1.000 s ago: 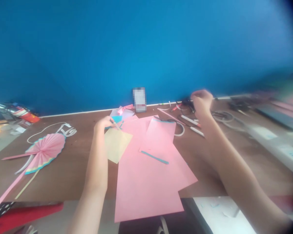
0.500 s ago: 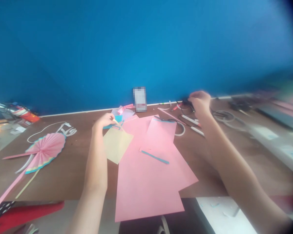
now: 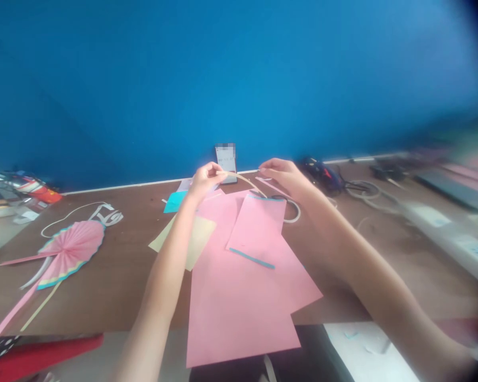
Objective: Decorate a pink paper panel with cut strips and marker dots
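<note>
My left hand (image 3: 207, 179) pinches one end of a narrow pale yellow paper strip (image 3: 245, 179). The strip arches to the right, its far end hanging over the pink paper. Close by on the right, my right hand (image 3: 281, 172) has its fingers drawn together; whether anything is between them is too small to tell. Below both hands lies a large pink sheet (image 3: 242, 313), with a smaller pink piece (image 3: 261, 223) on it edged in blue along its top and bottom. A pale yellow sheet (image 3: 201, 239) is partly hidden under my left forearm.
A pleated pink paper fan (image 3: 77, 244) with blue and yellow edging lies at the left. Blue paper (image 3: 175, 201), a roll of tape (image 3: 295, 211) and a propped phone (image 3: 225, 162) are behind. Cables (image 3: 362, 188) and a power strip (image 3: 450, 239) lie to the right.
My left hand has lifted the yellow strip up and right, away from the yellow sheet. My right hand has come left from the dark items at the back, close to the strip.
</note>
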`<state>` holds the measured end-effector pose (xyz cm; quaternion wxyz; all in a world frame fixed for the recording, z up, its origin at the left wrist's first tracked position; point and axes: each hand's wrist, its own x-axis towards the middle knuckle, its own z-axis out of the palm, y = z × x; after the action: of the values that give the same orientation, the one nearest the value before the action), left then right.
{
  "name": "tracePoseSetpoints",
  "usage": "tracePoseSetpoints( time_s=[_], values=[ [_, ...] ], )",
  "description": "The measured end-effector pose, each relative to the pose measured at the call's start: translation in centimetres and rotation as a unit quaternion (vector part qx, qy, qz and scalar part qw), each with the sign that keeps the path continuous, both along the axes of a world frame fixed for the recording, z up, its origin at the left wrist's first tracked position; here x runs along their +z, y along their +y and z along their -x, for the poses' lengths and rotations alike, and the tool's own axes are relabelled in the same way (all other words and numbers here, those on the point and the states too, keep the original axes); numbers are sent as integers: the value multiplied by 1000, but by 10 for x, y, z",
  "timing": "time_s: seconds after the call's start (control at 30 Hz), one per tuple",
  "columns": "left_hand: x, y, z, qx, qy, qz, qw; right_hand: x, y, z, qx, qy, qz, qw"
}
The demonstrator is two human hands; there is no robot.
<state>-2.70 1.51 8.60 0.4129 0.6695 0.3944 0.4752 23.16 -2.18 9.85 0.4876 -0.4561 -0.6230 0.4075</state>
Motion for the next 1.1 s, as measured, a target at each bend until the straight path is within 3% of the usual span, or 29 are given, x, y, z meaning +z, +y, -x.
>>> tracePoseSetpoints(
  time_s=[0.03,0.2,0.4,0.57,0.7,0.87,1.1],
  values=[
    [-8,1,-12,8,-22,0,1000,-1,-2,7,18,-23,-10,1000],
    [-44,-4,-55,-79,-63,39,994,-18,0,22,62,-108,-30,992],
    [-62,-2,-62,-76,-58,40,995,-28,5,17,46,-148,7,988],
    [-84,5,-54,-16,88,-10,996,-26,6,13,4,-117,52,992],
    [-102,4,-52,30,232,-69,970,-26,8,9,-11,-104,63,992],
    [-106,3,-54,43,245,-63,967,-36,14,9,27,-110,80,990],
    [-102,6,-53,10,141,-17,990,-56,23,11,54,-99,94,989]
  ],
)
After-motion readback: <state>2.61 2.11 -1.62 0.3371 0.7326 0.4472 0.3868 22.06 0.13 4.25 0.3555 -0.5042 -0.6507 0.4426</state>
